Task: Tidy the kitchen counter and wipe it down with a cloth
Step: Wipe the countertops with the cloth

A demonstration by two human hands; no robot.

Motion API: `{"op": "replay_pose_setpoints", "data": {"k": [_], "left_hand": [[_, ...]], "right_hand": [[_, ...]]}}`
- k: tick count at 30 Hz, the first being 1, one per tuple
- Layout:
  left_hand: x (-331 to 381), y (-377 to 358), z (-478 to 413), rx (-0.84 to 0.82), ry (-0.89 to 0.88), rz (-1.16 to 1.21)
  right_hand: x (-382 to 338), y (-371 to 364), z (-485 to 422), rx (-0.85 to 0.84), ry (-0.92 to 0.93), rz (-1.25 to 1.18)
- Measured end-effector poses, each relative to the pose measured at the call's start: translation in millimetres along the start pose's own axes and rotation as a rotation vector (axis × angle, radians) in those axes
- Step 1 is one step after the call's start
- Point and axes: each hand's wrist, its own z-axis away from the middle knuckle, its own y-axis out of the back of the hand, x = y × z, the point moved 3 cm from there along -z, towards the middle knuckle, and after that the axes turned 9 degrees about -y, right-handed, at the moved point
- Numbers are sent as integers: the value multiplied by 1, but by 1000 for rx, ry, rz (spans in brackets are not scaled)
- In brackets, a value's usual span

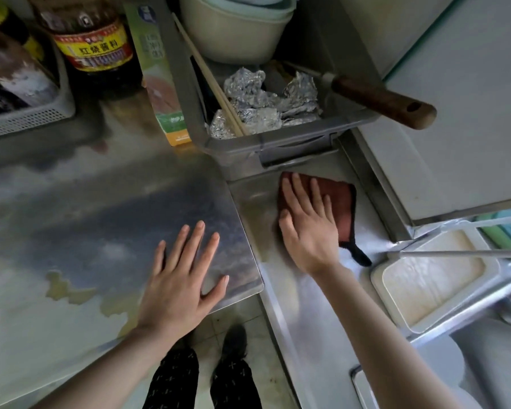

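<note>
A dark red cloth (341, 202) with a black loop lies flat on the lower steel counter strip (289, 305), just in front of a grey bin. My right hand (307, 222) presses flat on the cloth with straight fingers. My left hand (183, 278) rests palm down, fingers spread, on the steel counter (86, 219) near its front right corner. That counter shows wet patches and a yellowish stain at the left.
A grey bin (278, 143) holds crumpled foil, chopsticks and a wooden-handled tool (387, 101). Behind it stack pale bowls. A sauce bottle (92, 42), a carton (163, 84) and a white basket (27, 116) stand at the back left. A white tray (431, 278) sits right.
</note>
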Motion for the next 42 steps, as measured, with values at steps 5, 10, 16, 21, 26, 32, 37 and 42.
{"op": "replay_pose_setpoints", "data": {"k": [5,10,16,21,26,32,37,42], "left_hand": [[1,2,0,23,5,3],[0,2,0,21,8,-9],[-1,-1,0,20,7,-4],[-1,-2,0,23,14,0],[-1,1,1,30,15,-6],[-25,30,11,139,9,46],[-96,28,71,171,337,43],[-132,10,122,118,542,24]], "right_hand": [[26,11,-12,32,40,87],[-6,2,-13,20,-106,-65],[-41,-19,44,-100,175,-80],[-43,-24,45,-73,176,10],[-46,-30,47,7,166,141],[-45,-31,45,-17,153,206],[-46,-32,44,-19,136,223],[-75,-41,48,-14,-96,30]]}}
